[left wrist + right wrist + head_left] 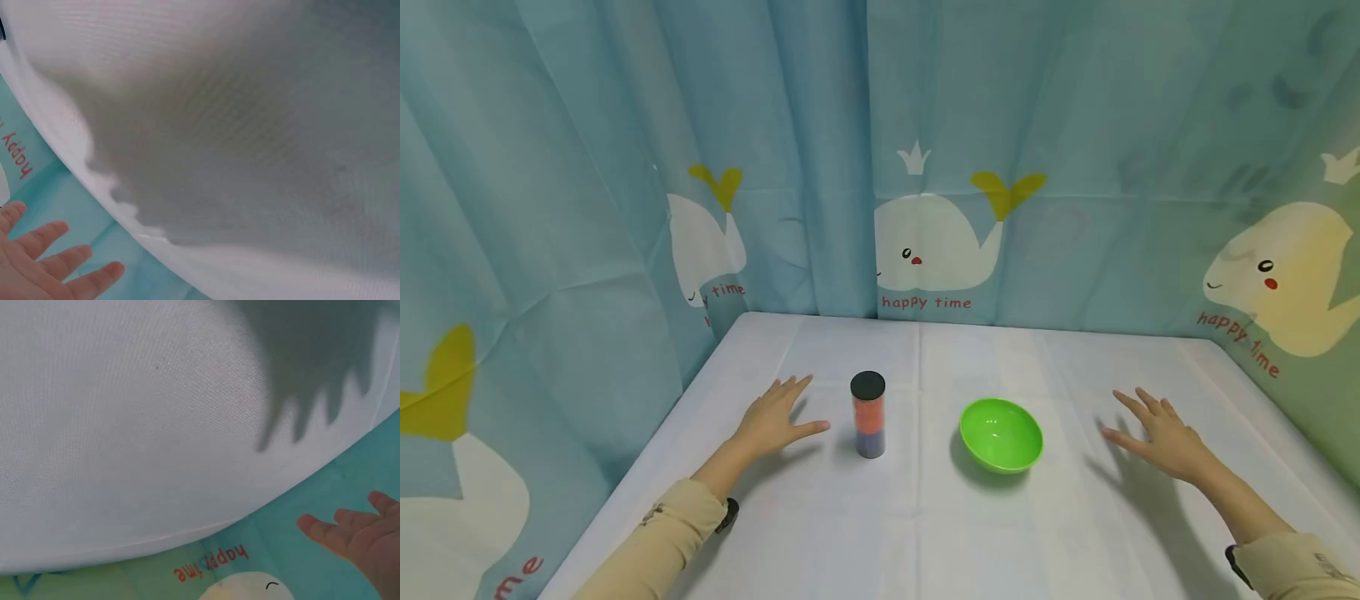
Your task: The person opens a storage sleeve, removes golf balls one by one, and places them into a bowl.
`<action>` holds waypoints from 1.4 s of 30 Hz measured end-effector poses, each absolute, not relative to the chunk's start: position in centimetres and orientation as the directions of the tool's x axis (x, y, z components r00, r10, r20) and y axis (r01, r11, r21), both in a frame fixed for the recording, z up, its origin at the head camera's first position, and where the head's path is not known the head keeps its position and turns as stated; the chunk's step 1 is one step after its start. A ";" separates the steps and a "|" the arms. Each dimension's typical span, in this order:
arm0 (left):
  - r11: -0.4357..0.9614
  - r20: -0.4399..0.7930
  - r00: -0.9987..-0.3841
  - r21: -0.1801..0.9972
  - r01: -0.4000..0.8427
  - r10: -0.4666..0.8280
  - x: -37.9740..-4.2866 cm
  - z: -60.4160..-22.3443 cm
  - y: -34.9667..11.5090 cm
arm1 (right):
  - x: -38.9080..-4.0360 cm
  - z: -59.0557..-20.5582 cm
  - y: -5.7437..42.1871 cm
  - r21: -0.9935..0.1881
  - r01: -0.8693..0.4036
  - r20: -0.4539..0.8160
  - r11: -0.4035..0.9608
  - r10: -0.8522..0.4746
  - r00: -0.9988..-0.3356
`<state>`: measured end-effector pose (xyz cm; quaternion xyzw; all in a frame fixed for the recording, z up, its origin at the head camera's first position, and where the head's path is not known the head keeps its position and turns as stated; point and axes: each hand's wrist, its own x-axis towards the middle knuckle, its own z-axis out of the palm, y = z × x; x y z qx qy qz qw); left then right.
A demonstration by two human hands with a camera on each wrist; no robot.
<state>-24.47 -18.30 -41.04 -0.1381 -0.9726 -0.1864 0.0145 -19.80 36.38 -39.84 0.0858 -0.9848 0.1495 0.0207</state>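
A clear cylindrical container [869, 417] with a black lid stands upright near the middle of the table, its contents orange-red above and bluish purple below. To its right sits a bright green bowl [1002, 436] that looks bare inside. My left hand [773, 421] hovers left of the container, fingers spread, thumb pointing toward it without contact. On the far side of the bowl, my right hand [1161, 435] is held over the table with fingers extended, holding nothing. Both wrist views catch only fingers and part of a palm, plus hand shadows on the cloth.
A white cloth [820, 533] covers the table. Blue-green curtains [820, 125] printed with white whales hang along the back and both sides. Dark bands [727, 516] circle both wrists at the beige sleeve cuffs.
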 end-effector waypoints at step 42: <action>0.862 0.190 -0.927 0.345 0.372 0.324 -24.1 -40.3 -16.1 | -19.3 -39.8 33.6 -0.278 -0.239 0.187 0.930 -0.192 -0.963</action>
